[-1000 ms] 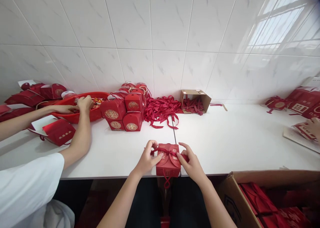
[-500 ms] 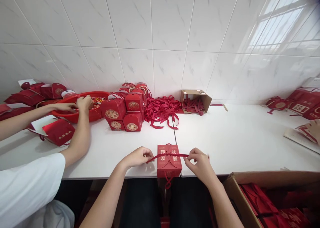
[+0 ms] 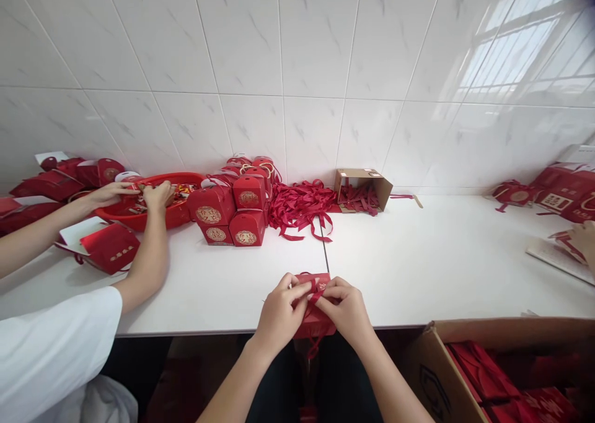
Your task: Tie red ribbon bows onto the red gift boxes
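A small red gift box sits at the table's front edge, its top mostly covered by my hands. Over that top, my left hand pinches a dark red ribbon. My right hand grips the same ribbon from the other side, its fingertips close against those of the left. A loop of cord hangs down the box's front. Whether the ribbon is crossed or looped between the fingers is hidden.
Stacked red gift boxes, a heap of ribbons and an open carton line the wall. A co-worker's hands reach into a red basin at left. A cardboard box stands front right. Another person's hand shows far right.
My hands have come together over the box from either side, bringing the stretched ribbon ends to its middle. The co-worker's left hand has shifted slightly over the basin.
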Tool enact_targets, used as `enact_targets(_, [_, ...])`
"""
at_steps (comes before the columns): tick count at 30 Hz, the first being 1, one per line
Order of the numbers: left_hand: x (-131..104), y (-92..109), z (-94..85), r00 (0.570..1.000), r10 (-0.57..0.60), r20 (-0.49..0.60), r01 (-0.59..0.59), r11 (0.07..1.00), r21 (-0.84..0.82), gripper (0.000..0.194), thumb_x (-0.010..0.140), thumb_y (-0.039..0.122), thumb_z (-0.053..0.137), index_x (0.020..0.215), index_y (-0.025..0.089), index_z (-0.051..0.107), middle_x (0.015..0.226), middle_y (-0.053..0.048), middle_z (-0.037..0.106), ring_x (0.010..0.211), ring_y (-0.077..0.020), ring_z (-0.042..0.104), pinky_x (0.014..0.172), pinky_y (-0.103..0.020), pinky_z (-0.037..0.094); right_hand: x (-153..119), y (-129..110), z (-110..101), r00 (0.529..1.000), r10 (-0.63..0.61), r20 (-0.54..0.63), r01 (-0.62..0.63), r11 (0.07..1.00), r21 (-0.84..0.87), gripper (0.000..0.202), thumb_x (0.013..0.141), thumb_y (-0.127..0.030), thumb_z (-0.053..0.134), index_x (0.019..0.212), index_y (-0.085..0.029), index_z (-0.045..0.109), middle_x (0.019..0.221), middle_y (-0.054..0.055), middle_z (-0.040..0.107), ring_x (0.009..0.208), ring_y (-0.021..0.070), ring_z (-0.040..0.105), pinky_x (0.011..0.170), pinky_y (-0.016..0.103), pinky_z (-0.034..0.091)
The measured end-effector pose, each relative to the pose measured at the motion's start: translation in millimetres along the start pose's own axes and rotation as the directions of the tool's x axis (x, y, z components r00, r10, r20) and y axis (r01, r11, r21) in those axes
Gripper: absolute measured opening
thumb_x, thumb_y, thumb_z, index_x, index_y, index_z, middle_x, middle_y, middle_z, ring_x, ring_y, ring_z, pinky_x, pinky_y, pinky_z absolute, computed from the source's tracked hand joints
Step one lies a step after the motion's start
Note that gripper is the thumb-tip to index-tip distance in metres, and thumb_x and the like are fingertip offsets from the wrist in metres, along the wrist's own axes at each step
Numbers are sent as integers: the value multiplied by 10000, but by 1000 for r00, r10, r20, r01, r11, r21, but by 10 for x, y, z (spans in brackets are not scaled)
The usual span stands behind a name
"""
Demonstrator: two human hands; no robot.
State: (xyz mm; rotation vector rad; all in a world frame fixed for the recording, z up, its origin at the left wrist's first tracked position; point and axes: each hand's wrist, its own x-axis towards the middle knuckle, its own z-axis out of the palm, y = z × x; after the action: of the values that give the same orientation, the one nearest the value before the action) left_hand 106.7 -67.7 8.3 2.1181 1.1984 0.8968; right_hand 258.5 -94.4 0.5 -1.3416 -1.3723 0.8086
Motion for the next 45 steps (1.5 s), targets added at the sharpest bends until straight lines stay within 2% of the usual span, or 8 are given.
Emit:
enact_targets(6, [-49,-38,40,994,101,-38,-95,985,143,297,887,166,414,1004,247,675,893,-43,535,727,-143,588,638,-263,480,-6,-44,34,997,-31,-66,26,997,-74,122,694,-233,650,585,-190,683,669,19,541,551,137,497,506,276,433])
enact_targets(13, [-87,-95,56,973,223,-54,-210,962,173,320,917,170,388,1104,268,629,1075,-78,517,721,-130,596,647,-280,513,62,-41,-47,999,38,9,-38,999,-28,99,662,-198,578,566,-177,585,672,1,517,565,124,469,535,264,410])
enact_targets(19, [8,-120,-57,940,326,98,-338,927,162,352,916,162,376,1098,289,650,1207,-92,470,877,-168,613,746,-313,530,176,-106,-187,979,75,188,-69,997,-38,55,606,-152,546,561,-173,522,655,-29,490,568,104,449,536,239,378])
enact_targets(26, [284,-189,-155,900,391,191,-407,912,47,277,853,125,470,888,237,721,1235,-80,450,558,-49,406,598,-269,451,331,-94,-229,912,110,396,-84,993,-83,95,574,-125,540,512,-167,483,573,-59,439,523,80,392,495,217,309])
enact_targets(32, [378,-229,-188,873,416,254,-392,909,-142,200,798,94,525,790,180,706,1205,-87,486,563,-43,399,580,-256,434,327,-67,-225,922,96,375,-64,993,-95,39,567,-127,591,557,-162,604,861,10,547,681,116,504,610,241,394])
enact_targets(37, [360,-225,-138,884,408,229,-368,908,-199,191,792,94,519,808,178,690,1152,-80,518,600,-60,435,591,-247,436,282,-82,-203,935,97,341,-66,992,-104,85,602,-136,582,587,-172,658,879,28,555,735,139,537,672,260,427])
enact_targets(42, [361,-194,-308,912,330,242,-311,943,-114,120,737,90,525,738,166,617,1028,-53,524,653,-84,493,613,-237,444,219,-78,-238,972,112,206,-76,982,-175,73,622,-169,580,583,-172,642,876,31,555,668,126,535,654,270,448])
enact_targets(45, [361,-184,-488,924,261,278,-281,959,35,106,683,85,539,696,183,576,977,-39,519,866,-164,532,775,-287,455,166,-60,-328,983,131,128,-93,958,-270,71,628,-189,579,577,-182,628,932,44,566,720,151,565,732,315,458])
